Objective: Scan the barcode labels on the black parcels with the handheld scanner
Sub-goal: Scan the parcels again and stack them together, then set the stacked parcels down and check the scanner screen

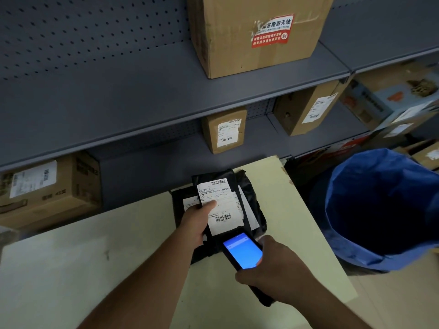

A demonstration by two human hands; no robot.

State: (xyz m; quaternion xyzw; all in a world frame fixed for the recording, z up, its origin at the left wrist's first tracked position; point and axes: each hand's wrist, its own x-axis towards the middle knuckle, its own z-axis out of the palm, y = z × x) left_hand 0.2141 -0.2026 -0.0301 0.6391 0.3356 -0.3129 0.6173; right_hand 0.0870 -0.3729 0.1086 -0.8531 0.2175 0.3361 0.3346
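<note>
Overhead, grey metal shelving (pixel 133 96) fills the top of the view, running behind and above the pale table (pixel 95 257), which serves as the landmark. A large cardboard box (pixel 259 34) with a red-and-white sticker stands on the upper shelf, up and beyond the table's far edge; smaller labelled cartons sit on the shelf below it. Just off the table's right side stands a bin lined with a blue bag (pixel 384 210). At the table's far edge, close to the shelving, lies a small pile of black parcels (pixel 251 200), each with a white label showing. The left hand (pixel 197 222) holds the top black parcel (pixel 218 179) tilted up off the pile, thumb pressed on its white barcode label (pixel 222 205) and fingers hidden behind it, closed around the package's left edge. Nearer the table's front edge, the right hand (pixel 268 269) is wrapped firmly around the handheld scanner (pixel 242 252), whose blue screen is lit. The scanner's head points at the lower barcode on the held label, just beside the bottom edge of the parcel; whether they touch cannot be told.
</note>
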